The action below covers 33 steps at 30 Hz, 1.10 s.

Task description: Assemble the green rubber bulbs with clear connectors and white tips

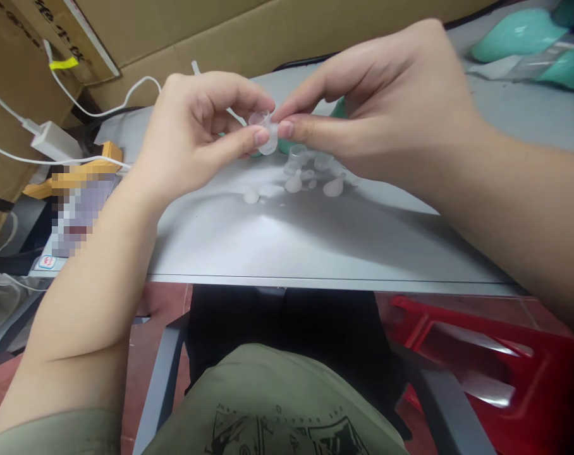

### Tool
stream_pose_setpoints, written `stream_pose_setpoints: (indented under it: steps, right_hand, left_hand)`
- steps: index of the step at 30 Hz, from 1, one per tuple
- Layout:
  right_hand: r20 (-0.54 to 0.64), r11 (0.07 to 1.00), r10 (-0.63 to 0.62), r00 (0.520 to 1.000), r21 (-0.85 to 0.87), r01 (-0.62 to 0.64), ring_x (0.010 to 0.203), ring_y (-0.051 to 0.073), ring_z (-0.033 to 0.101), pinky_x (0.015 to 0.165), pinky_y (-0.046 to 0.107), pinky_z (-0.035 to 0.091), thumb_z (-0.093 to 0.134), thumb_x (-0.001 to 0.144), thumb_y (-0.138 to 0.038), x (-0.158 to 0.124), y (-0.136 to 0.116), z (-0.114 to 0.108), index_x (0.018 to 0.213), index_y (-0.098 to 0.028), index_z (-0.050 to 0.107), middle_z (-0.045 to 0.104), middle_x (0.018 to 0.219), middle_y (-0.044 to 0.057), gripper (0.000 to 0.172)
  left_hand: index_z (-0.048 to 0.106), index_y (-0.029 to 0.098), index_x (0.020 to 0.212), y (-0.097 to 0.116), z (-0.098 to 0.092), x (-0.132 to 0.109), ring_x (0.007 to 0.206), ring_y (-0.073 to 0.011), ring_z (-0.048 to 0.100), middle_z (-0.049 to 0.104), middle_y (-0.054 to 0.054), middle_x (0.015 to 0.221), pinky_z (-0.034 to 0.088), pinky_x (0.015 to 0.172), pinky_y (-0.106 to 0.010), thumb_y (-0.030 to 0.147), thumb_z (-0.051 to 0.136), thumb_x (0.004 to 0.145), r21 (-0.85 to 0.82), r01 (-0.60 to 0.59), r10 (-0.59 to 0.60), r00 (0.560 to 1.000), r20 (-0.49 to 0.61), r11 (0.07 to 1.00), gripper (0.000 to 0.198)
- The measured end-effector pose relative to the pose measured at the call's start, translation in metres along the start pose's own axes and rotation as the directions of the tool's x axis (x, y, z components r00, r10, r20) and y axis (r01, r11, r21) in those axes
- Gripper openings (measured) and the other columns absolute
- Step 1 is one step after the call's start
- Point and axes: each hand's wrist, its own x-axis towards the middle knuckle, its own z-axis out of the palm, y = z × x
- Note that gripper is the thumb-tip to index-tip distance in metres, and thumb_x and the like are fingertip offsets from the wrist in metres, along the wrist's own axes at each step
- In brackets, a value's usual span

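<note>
Above the table my left hand (211,123) pinches a small translucent plastic piece (268,144) with a rounded, cup-like end. From the other side, the thumb and index finger of my right hand (363,101) are closed on the same piece, so the fingertips of both hands nearly meet. Part of the piece is covered by my fingers. Below my right hand lie several clear cup-shaped parts (296,156) and small whitish teardrop-shaped pieces (334,186). One flat, round whitish piece (251,196) lies apart, to their left. Something green shows partly behind my fingers.
The light grey table (211,253) ends close to my lap. At left are a white charger (57,140) with cables, a yellow-orange object (110,153) and a blurred-out item. Mint-green objects (519,35) lie at back right. A red plastic stool (547,366) stands below right.
</note>
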Motion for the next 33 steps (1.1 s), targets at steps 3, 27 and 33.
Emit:
stream_pose_setpoints:
  steps: [3,27,33]
  right_hand:
    - [0.015,0.999,-0.031,0.999,-0.020,0.031,0.099,0.006,0.083,0.092,0.017,0.064,0.088,0.105,-0.024,-0.001,0.003,-0.001,0.109,-0.021,0.094,0.089,0.103,-0.011,0.008]
    - [0.033,0.986,-0.156,0.987,-0.053,0.158,0.099,0.006,0.082,0.092,0.020,0.064,0.083,0.109,-0.030,-0.001,0.010,-0.002,0.111,-0.019,0.089,0.089,0.106,-0.008,0.013]
    - [-0.004,0.966,-0.226,0.974,-0.130,0.223,0.099,0.007,0.083,0.091,0.021,0.064,0.087,0.102,-0.023,-0.003,0.008,0.000,0.111,-0.019,0.085,0.088,0.112,-0.010,0.011]
  left_hand:
    - [0.093,0.030,0.129,-0.016,-0.006,0.004,0.088,-0.0265,0.087,0.091,-0.004,0.112,0.072,0.065,-0.037,0.048,0.110,0.095,-0.031,-0.011,0.015,0.988,0.153,0.999,0.043]
    - [0.092,0.026,0.123,-0.039,0.000,0.005,0.080,-0.0234,0.081,0.086,-0.008,0.106,0.073,0.068,-0.042,0.087,0.105,0.083,-0.127,0.008,-0.008,1.000,0.003,0.992,0.074]
    - [0.087,0.024,0.123,-0.033,0.007,0.004,0.096,-0.0322,0.086,0.083,-0.010,0.109,0.078,0.083,-0.054,0.099,0.099,0.075,-0.129,0.110,-0.114,0.993,-0.025,0.986,0.090]
